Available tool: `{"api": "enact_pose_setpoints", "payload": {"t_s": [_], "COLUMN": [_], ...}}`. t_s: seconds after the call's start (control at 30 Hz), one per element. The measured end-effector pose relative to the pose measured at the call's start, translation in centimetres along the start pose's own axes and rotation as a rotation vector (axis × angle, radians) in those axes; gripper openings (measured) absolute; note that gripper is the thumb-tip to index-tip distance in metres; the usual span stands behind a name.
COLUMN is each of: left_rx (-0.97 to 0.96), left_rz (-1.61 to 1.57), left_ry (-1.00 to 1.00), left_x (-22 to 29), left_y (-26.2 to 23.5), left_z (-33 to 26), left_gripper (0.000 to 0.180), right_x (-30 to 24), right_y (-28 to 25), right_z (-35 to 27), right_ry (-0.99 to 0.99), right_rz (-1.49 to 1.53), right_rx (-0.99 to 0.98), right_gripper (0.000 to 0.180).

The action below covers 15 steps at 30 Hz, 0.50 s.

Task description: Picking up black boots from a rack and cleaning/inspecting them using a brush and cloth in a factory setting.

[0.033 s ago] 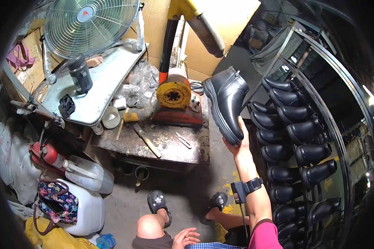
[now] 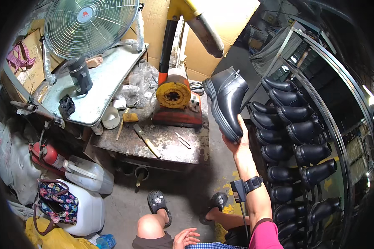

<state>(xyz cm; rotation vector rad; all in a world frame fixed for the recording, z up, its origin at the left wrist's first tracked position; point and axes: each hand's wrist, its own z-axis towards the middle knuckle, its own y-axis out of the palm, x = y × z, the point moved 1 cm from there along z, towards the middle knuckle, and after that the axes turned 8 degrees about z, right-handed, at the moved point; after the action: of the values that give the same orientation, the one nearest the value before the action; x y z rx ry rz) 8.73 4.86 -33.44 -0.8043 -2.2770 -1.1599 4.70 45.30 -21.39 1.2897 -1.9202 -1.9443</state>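
Note:
My right hand (image 2: pixel 238 143) grips a black ankle boot (image 2: pixel 229 99) round its toe, the thumb lying along the upper. The boot is raised with its heel end away from me and its thick ribbed sole facing left. A pull tab or zip end shows at its collar. My left hand (image 2: pixel 186 238) rests by my lap, fingers loosely stretched and apart, with nothing in it. Beyond it, to the right of the held boot, rows of similar black boots (image 2: pixel 300 131) sit on a metal rack.
Ahead stands a worn workbench (image 2: pixel 183 154) bearing a red and yellow machine (image 2: pixel 173 96), a brush (image 2: pixel 131 117), a wooden-handled tool (image 2: pixel 147 141) and small snips (image 2: pixel 183 140). A large fan (image 2: pixel 87 25) and dark flask (image 2: pixel 79 74) are left; plastic jugs (image 2: pixel 91 207) and a fire extinguisher (image 2: pixel 49 155) below.

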Motion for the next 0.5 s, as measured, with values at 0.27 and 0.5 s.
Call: {"api": "enact_pose_setpoints", "payload": {"t_s": [0.27, 0.5], "left_rx": [0.019, 0.036], "left_rz": [-0.003, -0.033], "left_ry": [-0.019, -0.013], "left_x": [0.5, 0.9], "left_y": [0.3, 0.0], "left_z": [0.2, 0.4], "left_gripper": [0.039, 0.040], "right_x": [-0.9, -0.4], "right_y": [2.8, 3.5], "right_z": [5.3, 8.9], "right_ry": [0.024, 0.022], "right_rz": [0.036, 0.123], "right_rx": [0.001, -0.110], "right_gripper": [0.044, 0.044]}}
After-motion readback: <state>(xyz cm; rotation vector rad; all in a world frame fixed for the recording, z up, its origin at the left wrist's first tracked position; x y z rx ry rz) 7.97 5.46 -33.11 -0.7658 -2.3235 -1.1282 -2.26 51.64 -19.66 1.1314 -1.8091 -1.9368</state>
